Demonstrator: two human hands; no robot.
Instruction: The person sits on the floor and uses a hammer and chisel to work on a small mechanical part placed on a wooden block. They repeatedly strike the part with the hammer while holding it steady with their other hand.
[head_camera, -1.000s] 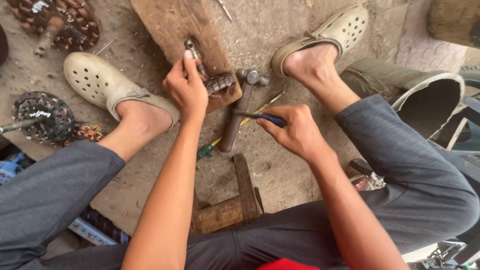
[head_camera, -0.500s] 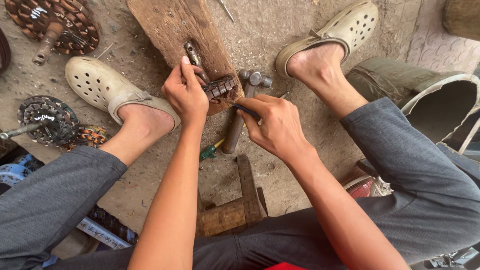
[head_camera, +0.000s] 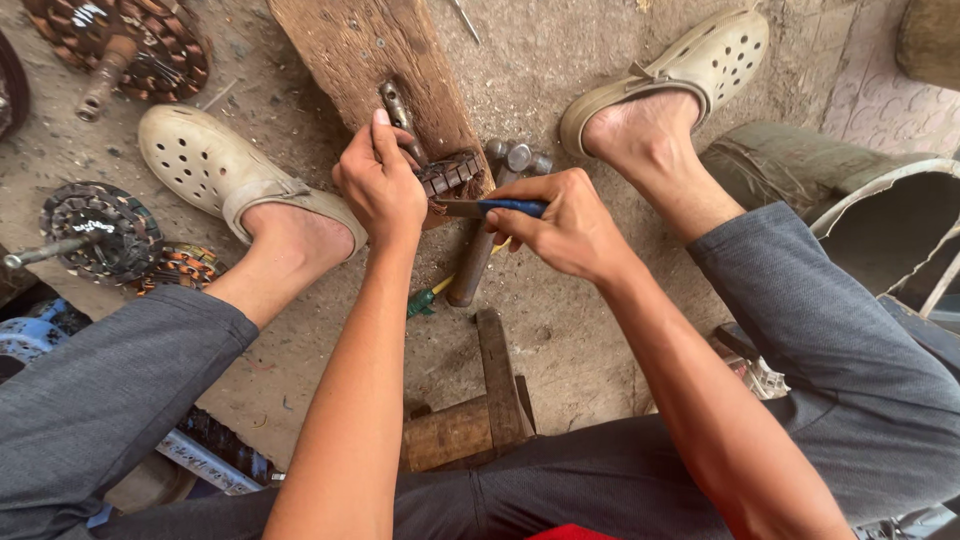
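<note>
My left hand (head_camera: 380, 185) pins a small ribbed metal part (head_camera: 450, 175) against the worn wooden plank (head_camera: 375, 60); my right hand (head_camera: 565, 225) grips a blue-handled blade tool (head_camera: 490, 208) touching it.

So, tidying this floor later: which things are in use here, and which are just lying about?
In use: left hand, toothed metal part, worn wooden plank, right hand, blue-handled tool.

Lying about: wooden-handled hammer, green-handled screwdriver, copper-wound motor cores.
</note>
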